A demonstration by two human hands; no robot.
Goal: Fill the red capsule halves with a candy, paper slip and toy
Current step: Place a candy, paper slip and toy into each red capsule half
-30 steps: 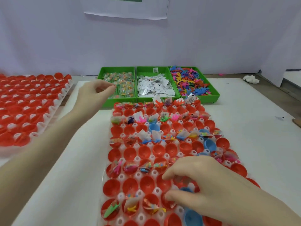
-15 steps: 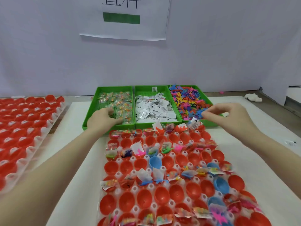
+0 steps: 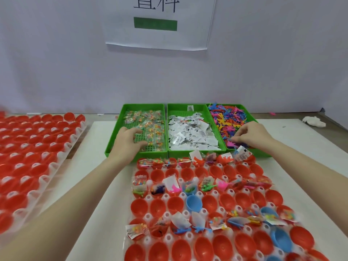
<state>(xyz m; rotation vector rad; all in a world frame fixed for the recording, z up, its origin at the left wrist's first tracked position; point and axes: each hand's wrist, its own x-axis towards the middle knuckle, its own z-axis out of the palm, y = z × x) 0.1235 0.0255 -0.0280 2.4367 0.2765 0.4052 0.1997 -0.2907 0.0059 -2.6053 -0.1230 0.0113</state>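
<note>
A clear tray (image 3: pixel 129 240) in front of me holds rows of red capsule halves (image 3: pixel 139 207); some hold candy packets, slips and toys, others hold nothing. Behind it stand three green trays: candy packets (image 3: pixel 150 117), paper slips (image 3: pixel 192 132) and coloured toys (image 3: pixel 227 117). My left hand (image 3: pixel 128 142) reaches into the candy tray, fingers curled down among the packets; whether it holds one I cannot tell. My right hand (image 3: pixel 252 136) is in the near end of the toy tray and pinches a purple toy (image 3: pixel 232 143) between thumb and fingertips.
A second tray of red capsule halves (image 3: pixel 28 147) lies at the left. Blue capsule halves (image 3: pixel 194 202) sit among the red ones. A crumpled white cloth (image 3: pixel 313 121) lies at the far right. A paper sign (image 3: pixel 160 25) hangs on the wall behind.
My right hand left the near capsule rows and moved into the toy tray. My left hand went further into the candy tray. The view tilted up.
</note>
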